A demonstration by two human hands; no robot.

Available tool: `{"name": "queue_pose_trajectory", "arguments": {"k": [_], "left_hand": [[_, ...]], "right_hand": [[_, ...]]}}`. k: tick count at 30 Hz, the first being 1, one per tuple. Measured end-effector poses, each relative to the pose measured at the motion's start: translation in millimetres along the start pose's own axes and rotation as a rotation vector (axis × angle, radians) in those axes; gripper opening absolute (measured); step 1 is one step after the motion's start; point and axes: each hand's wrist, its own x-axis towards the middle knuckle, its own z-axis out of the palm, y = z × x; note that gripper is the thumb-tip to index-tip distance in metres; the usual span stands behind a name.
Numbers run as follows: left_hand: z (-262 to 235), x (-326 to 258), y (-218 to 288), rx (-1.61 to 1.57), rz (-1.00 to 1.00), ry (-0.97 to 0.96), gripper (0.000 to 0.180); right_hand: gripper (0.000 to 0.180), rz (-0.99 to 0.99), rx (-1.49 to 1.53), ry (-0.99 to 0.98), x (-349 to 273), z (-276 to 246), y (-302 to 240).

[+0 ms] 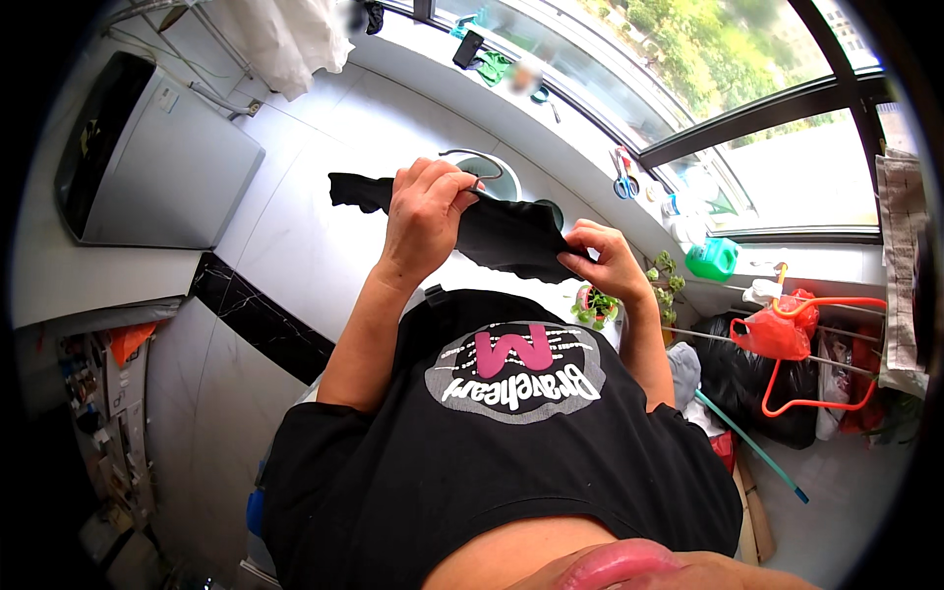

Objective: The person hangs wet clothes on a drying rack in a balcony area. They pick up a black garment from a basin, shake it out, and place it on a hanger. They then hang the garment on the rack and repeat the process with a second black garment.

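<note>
A black garment is stretched between my two hands in front of my chest. What kind of garment it is does not show. My left hand is closed on its upper edge, by the neck of a hanger whose curved metal hook rises above the cloth. Most of the hanger's body is hidden by the cloth and fingers. With thumb and fingers pinched, my right hand grips the other end of the garment. A loose end of the cloth trails out to the left of my left hand.
A grey washing machine stands at left. Beyond the garment is a round basin. Along the windowsill lie blue scissors and a green jug. An orange hanger and red bag hang at right; a potted plant sits near my right hand.
</note>
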Motion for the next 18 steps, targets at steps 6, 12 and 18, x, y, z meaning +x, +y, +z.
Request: {"name": "queue_pose_trajectory", "arguments": {"k": [6, 12, 18], "left_hand": [[-1.1, 1.4, 3.4, -0.009, 0.014, -0.014, 0.016], [-0.4, 3.2, 4.8, 0.001, 0.039, -0.012, 0.016], [0.9, 6.9, -1.3, 0.029, 0.049, 0.004, 0.019]], "right_hand": [[0.015, 0.036, 0.065, -0.028, -3.3, 1.0, 2.7], [0.014, 0.052, 0.115, -0.05, -8.2, 4.1, 3.8], [0.013, 0.128, 0.261, -0.035, -12.9, 11.0, -3.3]]}}
